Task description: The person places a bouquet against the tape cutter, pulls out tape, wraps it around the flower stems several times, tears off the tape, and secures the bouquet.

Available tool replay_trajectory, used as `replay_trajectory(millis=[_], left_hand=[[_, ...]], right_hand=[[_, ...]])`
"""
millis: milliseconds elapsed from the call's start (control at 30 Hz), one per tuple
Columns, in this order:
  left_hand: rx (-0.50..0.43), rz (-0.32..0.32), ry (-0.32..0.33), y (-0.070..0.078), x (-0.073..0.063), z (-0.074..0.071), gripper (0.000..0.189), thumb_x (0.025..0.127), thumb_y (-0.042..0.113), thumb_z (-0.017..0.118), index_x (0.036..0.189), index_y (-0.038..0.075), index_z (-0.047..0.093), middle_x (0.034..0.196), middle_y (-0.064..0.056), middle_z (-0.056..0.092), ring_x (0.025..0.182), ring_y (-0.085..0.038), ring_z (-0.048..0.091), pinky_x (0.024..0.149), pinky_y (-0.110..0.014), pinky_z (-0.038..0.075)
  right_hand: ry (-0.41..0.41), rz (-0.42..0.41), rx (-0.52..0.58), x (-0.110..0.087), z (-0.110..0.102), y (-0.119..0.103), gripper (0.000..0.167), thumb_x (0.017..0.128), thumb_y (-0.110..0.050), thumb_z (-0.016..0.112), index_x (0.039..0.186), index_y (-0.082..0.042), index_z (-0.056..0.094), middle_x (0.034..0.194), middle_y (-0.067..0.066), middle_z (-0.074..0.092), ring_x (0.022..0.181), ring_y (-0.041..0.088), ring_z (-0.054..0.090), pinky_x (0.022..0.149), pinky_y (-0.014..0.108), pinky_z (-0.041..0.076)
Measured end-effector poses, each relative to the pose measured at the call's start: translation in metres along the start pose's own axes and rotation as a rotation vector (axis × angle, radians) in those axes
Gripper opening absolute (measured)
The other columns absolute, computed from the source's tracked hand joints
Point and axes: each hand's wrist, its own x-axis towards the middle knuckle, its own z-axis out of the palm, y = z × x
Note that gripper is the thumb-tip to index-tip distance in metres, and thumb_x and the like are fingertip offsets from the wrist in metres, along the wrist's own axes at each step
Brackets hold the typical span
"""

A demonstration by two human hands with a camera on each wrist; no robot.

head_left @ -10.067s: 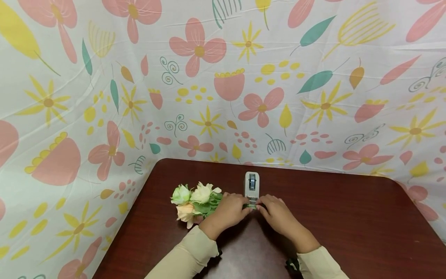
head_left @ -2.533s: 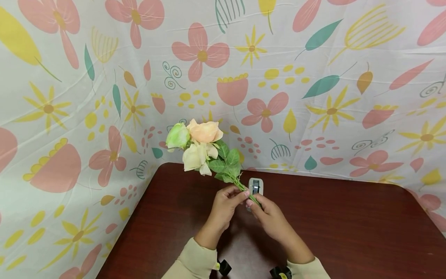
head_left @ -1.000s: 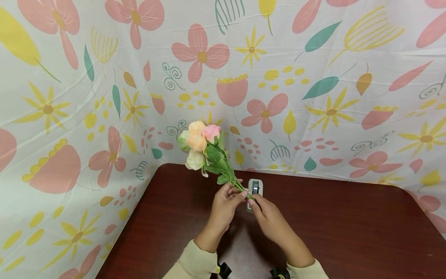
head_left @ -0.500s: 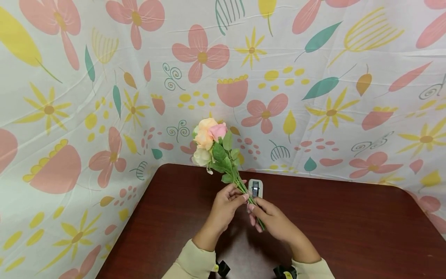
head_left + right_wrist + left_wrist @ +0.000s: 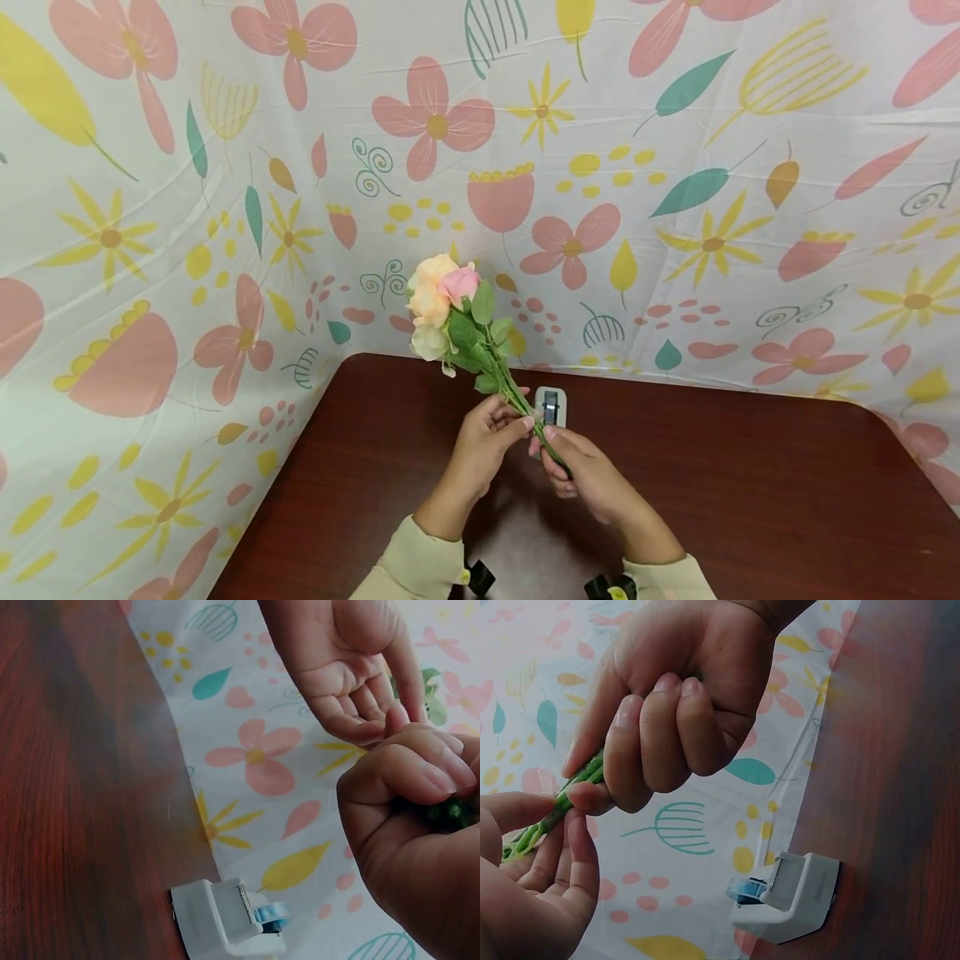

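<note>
A bouquet of roses (image 5: 431, 304) in peach, pink and cream, with green leaves, leans up and left above the table. My left hand (image 5: 483, 437) pinches its bundled stems (image 5: 577, 780) between thumb and fingers. Just below, my right hand (image 5: 588, 475) curls round the lower stems, whose cut ends show in its fist in the right wrist view. A clear, shiny bit, like tape, shows on the stems between the hands. Behind the hands stands a white tape dispenser (image 5: 551, 402) with a blue-cored roll, partly hidden by the right hand in the head view.
The dark red-brown table (image 5: 735, 467) has rounded far corners. A white cloth (image 5: 637, 108) printed with flowers and leaves hangs along its back and left sides. Black wrist cameras (image 5: 480, 577) sit under both forearms.
Since the earliest frame, the bouquet has come up off the table. It has turned, bringing a pink rose into view. Lately my right hand's fingers have shifted on the stems.
</note>
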Motion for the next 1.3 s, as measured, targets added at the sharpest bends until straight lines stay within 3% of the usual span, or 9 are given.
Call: replay_trajectory(millis=[167,267,400,533,667,800,933,1133,1300], left_hand=[[-0.024,-0.004,0.038,-0.003,0.001,0.002,0.042,0.092,0.001,0.067,0.133,0.005,0.060,0.105,-0.007,0.072,0.091,-0.009,0.067,0.083,-0.024,0.055],[-0.024,-0.001,0.058,-0.004,0.002,0.003,0.043,0.092,0.001,0.066,0.134,0.006,0.060,0.105,-0.006,0.071,0.088,-0.009,0.066,0.082,-0.026,0.056],[-0.034,0.008,0.064,-0.003,0.001,0.004,0.043,0.093,0.001,0.065,0.135,0.006,0.059,0.110,-0.018,0.069,0.088,-0.009,0.066,0.082,-0.028,0.057],[-0.043,0.015,0.061,-0.004,0.001,0.004,0.042,0.093,0.005,0.067,0.134,0.006,0.058,0.113,-0.024,0.068,0.087,-0.009,0.067,0.080,-0.026,0.057],[-0.055,0.016,0.074,-0.006,0.002,0.004,0.041,0.093,0.009,0.071,0.132,0.006,0.059,0.103,-0.008,0.070,0.084,-0.010,0.066,0.078,-0.025,0.057],[-0.067,0.023,0.107,-0.009,0.003,0.005,0.037,0.092,0.007,0.072,0.126,-0.001,0.060,0.094,-0.002,0.069,0.080,-0.011,0.065,0.074,-0.025,0.057],[-0.072,0.044,0.139,-0.010,0.002,0.006,0.032,0.091,0.002,0.072,0.117,-0.010,0.058,0.088,0.001,0.069,0.075,-0.009,0.065,0.071,-0.024,0.056],[-0.091,0.058,0.151,-0.010,0.001,0.005,0.020,0.090,0.001,0.073,0.104,-0.002,0.060,0.083,0.002,0.068,0.073,-0.008,0.065,0.069,-0.023,0.055],[-0.090,0.052,0.143,-0.011,0.001,0.006,0.029,0.090,0.001,0.072,0.112,-0.011,0.058,0.086,0.004,0.069,0.074,-0.007,0.064,0.070,-0.023,0.055]], right_hand=[[0.046,-0.035,-0.039,0.002,0.003,0.001,0.041,0.113,-0.032,0.027,0.106,0.001,0.052,0.064,-0.004,0.034,0.049,0.007,0.028,0.044,0.037,0.018],[0.108,-0.055,-0.093,0.003,0.006,0.000,0.044,0.113,-0.030,0.028,0.106,0.007,0.051,0.063,-0.005,0.034,0.048,0.006,0.027,0.042,0.031,0.020],[0.195,-0.050,-0.189,0.004,0.009,0.001,0.046,0.113,-0.029,0.031,0.107,0.012,0.051,0.062,-0.006,0.035,0.048,0.002,0.029,0.041,0.023,0.025],[0.245,-0.062,-0.305,0.004,0.012,0.000,0.040,0.112,-0.027,0.035,0.106,0.006,0.055,0.060,-0.004,0.035,0.048,0.002,0.030,0.041,0.024,0.029],[0.298,-0.066,-0.406,0.004,0.016,-0.002,0.032,0.111,-0.027,0.038,0.102,-0.004,0.059,0.062,-0.004,0.037,0.049,0.002,0.032,0.044,0.025,0.033],[0.346,-0.075,-0.491,0.005,0.018,-0.002,0.027,0.110,-0.025,0.042,0.099,-0.011,0.061,0.064,-0.004,0.040,0.052,0.001,0.036,0.049,0.025,0.038],[0.379,-0.076,-0.542,0.005,0.020,-0.001,0.026,0.109,-0.026,0.044,0.098,-0.012,0.063,0.062,-0.005,0.041,0.052,0.002,0.037,0.051,0.025,0.038],[0.414,-0.088,-0.629,0.006,0.022,0.001,0.027,0.109,-0.026,0.045,0.098,-0.011,0.065,0.063,-0.008,0.043,0.057,0.002,0.042,0.057,0.024,0.042],[0.444,-0.136,-0.715,0.006,0.021,0.002,0.023,0.108,-0.023,0.047,0.098,-0.014,0.065,0.079,-0.010,0.059,0.074,0.006,0.056,0.069,0.025,0.049]])
